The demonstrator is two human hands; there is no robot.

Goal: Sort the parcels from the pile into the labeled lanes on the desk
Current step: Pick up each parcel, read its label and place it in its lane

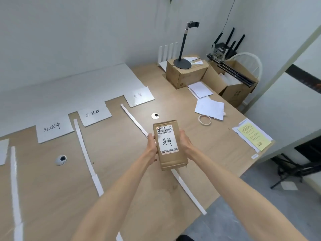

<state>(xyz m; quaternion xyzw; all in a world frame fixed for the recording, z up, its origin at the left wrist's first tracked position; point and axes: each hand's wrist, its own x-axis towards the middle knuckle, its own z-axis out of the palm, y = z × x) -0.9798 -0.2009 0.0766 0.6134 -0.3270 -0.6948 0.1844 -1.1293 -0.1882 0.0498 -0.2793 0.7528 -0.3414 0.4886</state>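
Note:
A small brown cardboard parcel (173, 159) with a white shipping label and handwritten characters is held above the wooden desk (121, 171). My left hand (152, 146) grips its left side and my right hand (185, 143) grips its right side. White paper strips divide the desk into lanes; one strip (86, 157) lies left of the parcel, another strip (132, 119) runs under it. Three handwritten lane labels sit at the far ends: a left label (53, 129), a middle label (93, 113) and a right label (139, 96). The parcel hangs over the strip bordering the right lane.
Cardboard boxes (184, 73) with a black stand (182, 63) sit at the far right corner. Loose white sheets (210, 108), a tape roll (205, 120) and a yellow note (254, 136) lie on the right. Two cable grommets (60, 160) (155, 116) are set in the desk.

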